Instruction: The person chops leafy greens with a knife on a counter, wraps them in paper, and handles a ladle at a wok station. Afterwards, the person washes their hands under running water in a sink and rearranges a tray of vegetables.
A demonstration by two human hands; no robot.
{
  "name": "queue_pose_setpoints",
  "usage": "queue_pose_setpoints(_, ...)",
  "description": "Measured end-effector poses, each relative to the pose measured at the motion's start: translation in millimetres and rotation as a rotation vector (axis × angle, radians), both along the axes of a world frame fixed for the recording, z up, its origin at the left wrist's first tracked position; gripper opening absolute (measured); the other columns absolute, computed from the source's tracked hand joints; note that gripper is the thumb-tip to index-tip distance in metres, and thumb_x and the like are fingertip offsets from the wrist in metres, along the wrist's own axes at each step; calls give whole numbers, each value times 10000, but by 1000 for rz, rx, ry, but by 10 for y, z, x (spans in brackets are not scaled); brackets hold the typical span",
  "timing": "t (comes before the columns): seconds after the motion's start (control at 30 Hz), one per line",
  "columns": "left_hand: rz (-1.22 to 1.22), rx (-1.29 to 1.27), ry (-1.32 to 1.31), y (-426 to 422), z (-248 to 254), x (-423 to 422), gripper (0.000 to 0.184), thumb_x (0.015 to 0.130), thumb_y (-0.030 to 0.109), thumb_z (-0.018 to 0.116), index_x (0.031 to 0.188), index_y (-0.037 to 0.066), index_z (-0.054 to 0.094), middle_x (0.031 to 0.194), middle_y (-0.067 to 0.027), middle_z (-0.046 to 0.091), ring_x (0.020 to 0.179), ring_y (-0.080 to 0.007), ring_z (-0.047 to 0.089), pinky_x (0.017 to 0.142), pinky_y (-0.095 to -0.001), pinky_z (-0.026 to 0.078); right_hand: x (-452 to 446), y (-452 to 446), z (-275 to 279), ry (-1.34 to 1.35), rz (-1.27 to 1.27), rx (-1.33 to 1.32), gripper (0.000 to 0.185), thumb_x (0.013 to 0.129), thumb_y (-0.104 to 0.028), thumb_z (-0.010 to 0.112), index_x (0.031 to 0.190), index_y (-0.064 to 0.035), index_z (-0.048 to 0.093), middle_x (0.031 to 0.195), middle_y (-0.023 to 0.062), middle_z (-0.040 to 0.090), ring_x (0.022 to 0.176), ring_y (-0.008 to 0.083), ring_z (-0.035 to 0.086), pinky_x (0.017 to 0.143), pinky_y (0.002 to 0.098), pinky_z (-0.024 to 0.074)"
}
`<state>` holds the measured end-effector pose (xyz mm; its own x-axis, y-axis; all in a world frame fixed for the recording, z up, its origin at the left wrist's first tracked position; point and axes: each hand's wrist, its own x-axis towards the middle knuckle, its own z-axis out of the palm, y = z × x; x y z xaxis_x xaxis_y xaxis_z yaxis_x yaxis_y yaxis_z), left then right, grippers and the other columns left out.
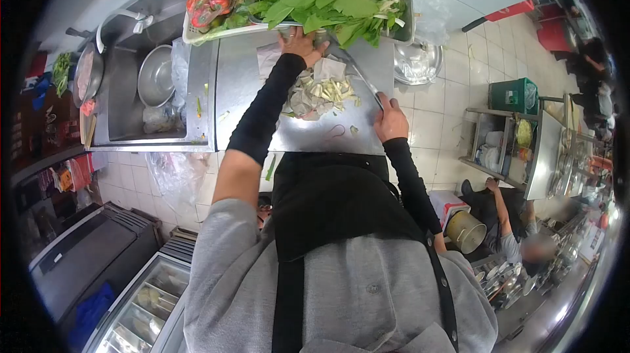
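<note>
Wrapping its fingers (382, 102) round the knife (365, 76) near the worktop's (315, 136) right edge, the right hand (392, 120) is near apparently finished cut pieces (338, 90) mid-worktop, while leafy greens (328, 8) at the far edge seem left uncut, the left hand's (300, 46) grip there unclear.

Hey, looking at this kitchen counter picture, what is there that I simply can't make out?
All in the head view:
Handle of the knife: hidden by the right hand.
Far ends of the greens: cut off by the top edge.
Kind of pale cut pieces: too small.
Red contents of the bag: obscured by creased plastic.
</note>
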<state>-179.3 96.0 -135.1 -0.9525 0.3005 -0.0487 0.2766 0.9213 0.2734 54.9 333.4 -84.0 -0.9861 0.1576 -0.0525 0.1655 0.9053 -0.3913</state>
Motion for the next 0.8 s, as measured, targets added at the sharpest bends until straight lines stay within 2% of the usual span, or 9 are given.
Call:
queue_pose_setpoints(0.1,-25,-18,105,27,-74,81,641,948,596,526,1486,248,510,1544,-197,388,1469,-410,309,1160,-722,164,76,73,-25,8,-89,-25,560,803,-49,608,1349,-160,560,1008,184,611,822,422,666,722,522,554)
queue_pose_setpoints(0.2,-279,159,37,-165,-114,168,537,980,531,527,1459,287,545,1540,-181,403,1449,-422,332,1164,-708,176,178,155,-16,30,-132,-40,551,804,-49,605,1342,-158,565,994,182,612,818,423,667,720,525,554)
queue_pose_setpoints(0.3,-449,139,-165,-337,264,387,488,1000,476,528,1447,281,557,1526,-173,426,1422,-438,356,1174,-679,189,141,230,-27,30,-143,-42,539,812,-51,605,1339,-161,569,989,184,611,843,415,667,730,524,554)
queue_pose_setpoints(0.33,-449,209,-131,-390,198,370,522,990,500,539,1454,262,550,1507,-168,444,1407,-454,363,1174,-648,214,127,244,-55,39,-128,-36,537,815,-52,606,1339,-162,569,989,184,611,849,413,666,732,523,554)
queue_pose_setpoints(0.47,-232,152,186,-272,129,238,579,974,527,559,1462,217,546,1480,-193,469,1397,-483,360,1161,-639,237,8,230,-168,41,-68,-37,557,823,-63,614,1365,-179,551,1017,173,604,873,407,660,748,520,558)
queue_pose_setpoints(0.57,-230,55,111,-300,41,204,590,972,514,573,1465,190,547,1452,-209,500,1383,-465,398,1175,-557,285,-191,249,-267,93,9,6,571,830,-72,615,1385,-186,541,1046,159,601,894,390,657,753,510,563)
queue_pose_setpoints(0.67,-441,164,-168,-535,17,248,579,973,423,632,1481,166,521,1514,-204,440,1374,-386,451,1139,-479,372,-476,310,-392,127,110,77,570,846,-84,614,1401,-195,542,1075,133,600,955,357,641,797,492,550)
queue_pose_setpoints(0.77,-411,340,-327,-733,450,592,586,964,379,667,1477,137,521,1530,-190,433,1376,-354,468,1136,-439,396,-664,289,-461,215,217,157,556,861,-112,622,1407,-189,549,1095,102,593,1038,329,605,867,489,511)
queue_pose_setpoints(0.8,-356,368,-381,-760,665,689,654,936,364,702,1503,126,479,1548,-186,417,1399,-383,439,1154,-451,383,-721,277,-466,264,258,190,551,865,-123,626,1407,-185,551,1101,92,589,1066,321,590,891,491,495)
